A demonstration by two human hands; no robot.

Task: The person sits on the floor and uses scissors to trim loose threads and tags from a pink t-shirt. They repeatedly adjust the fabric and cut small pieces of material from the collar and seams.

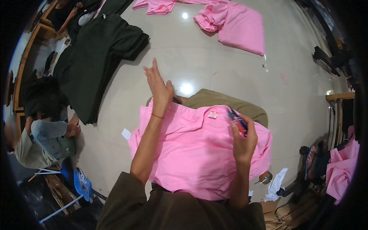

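A pink garment lies spread over my lap, with its neckband and a small white-and-red label facing up. My right hand holds a small cutting tool, apparently thread snippers, with dark blades and a red and blue body, above the garment near the neckband. Past the garment's far left edge, my left hand reaches out over the tiled floor with its fingers apart and nothing in it. My bent leg in olive trousers shows beyond the cloth.
Dark green shirts lie stacked at the left, beside a seated person. Folded pink garments rest on the floor ahead. A blue dustpan stands at lower left. White cloth and a wooden-edged table are at the right.
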